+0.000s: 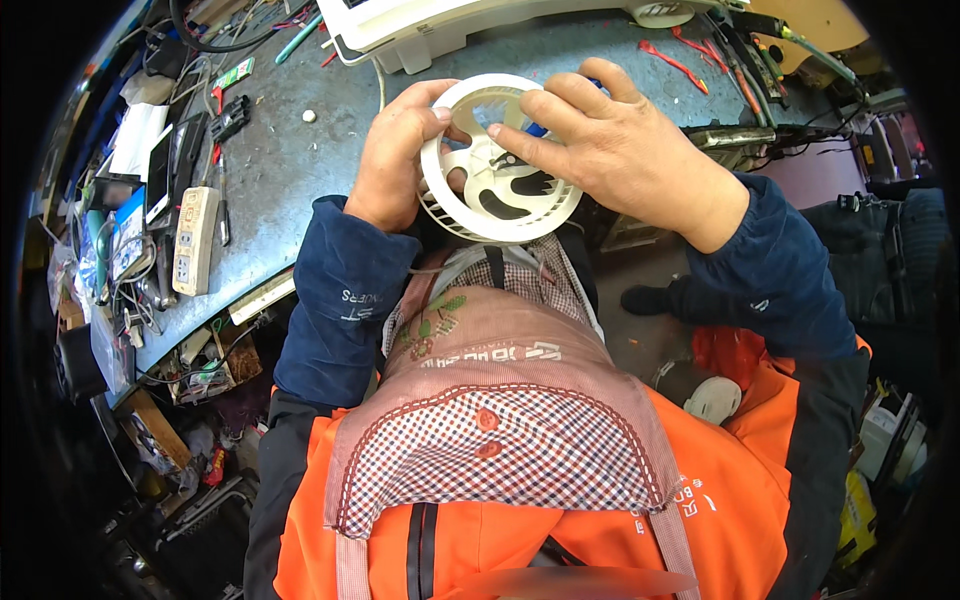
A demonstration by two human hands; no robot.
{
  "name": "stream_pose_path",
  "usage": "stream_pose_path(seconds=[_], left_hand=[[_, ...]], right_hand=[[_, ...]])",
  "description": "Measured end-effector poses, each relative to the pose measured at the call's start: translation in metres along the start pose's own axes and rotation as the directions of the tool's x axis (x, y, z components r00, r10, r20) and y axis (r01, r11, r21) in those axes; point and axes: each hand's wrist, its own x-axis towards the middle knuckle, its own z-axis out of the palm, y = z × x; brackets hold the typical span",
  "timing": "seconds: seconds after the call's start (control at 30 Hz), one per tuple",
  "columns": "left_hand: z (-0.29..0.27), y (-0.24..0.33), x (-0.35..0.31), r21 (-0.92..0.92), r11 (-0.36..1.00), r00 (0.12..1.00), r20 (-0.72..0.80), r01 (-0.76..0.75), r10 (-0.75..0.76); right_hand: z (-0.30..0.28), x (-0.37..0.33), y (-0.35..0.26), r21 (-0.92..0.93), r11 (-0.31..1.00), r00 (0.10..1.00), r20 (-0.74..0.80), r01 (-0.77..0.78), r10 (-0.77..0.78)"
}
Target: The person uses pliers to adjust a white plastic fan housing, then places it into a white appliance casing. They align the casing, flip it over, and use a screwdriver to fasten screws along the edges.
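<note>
A round cream-white plastic fan wheel (481, 160) with a slotted rim and wide openings round its hub is held up over the table's front edge, tilted toward me. My left hand (397, 158) is closed on its left side, thumb on the upper rim and other fingers partly behind it. Across the right side lies my right hand (612, 150), with one finger reaching in toward the hub and others bent over the rim; its thumb is hidden. A bit of something blue shows between wheel and right fingers, too covered to name. Small dark parts show at the hub.
The blue-grey worktable (290, 170) curves round in front. A white appliance housing (420, 35) stands at the back. On the left lie a power strip (195, 240), a phone (159, 175), cables and tools. Red-handled tools (672, 66) lie back right. A person's dark shoe (645, 300) shows below.
</note>
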Motion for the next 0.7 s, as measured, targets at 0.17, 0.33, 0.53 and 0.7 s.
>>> stream_pose_path(seconds=[0.17, 0.33, 0.53, 0.7], left_hand=[[-0.003, -0.010, 0.006, -0.021, 1.000, 1.000, -0.003, -0.001, 0.001], [-0.007, -0.012, 0.007, -0.001, 1.000, 1.000, 0.008, 0.031, -0.031], [-0.007, -0.012, 0.009, -0.004, 0.999, 0.999, -0.006, 0.045, -0.045], [-0.009, -0.010, 0.010, -0.013, 0.997, 0.997, -0.010, 0.074, -0.074]], right_hand=[[0.007, 0.001, 0.007, -0.043, 0.997, 0.997, -0.021, 0.071, -0.072], [0.006, 0.006, 0.010, -0.069, 0.991, 0.994, 0.026, 0.111, -0.109], [0.009, 0.010, 0.015, -0.077, 0.982, 0.980, 0.108, 0.174, -0.166], [0.004, 0.012, 0.015, -0.028, 0.989, 0.971, 0.195, 0.146, -0.138]])
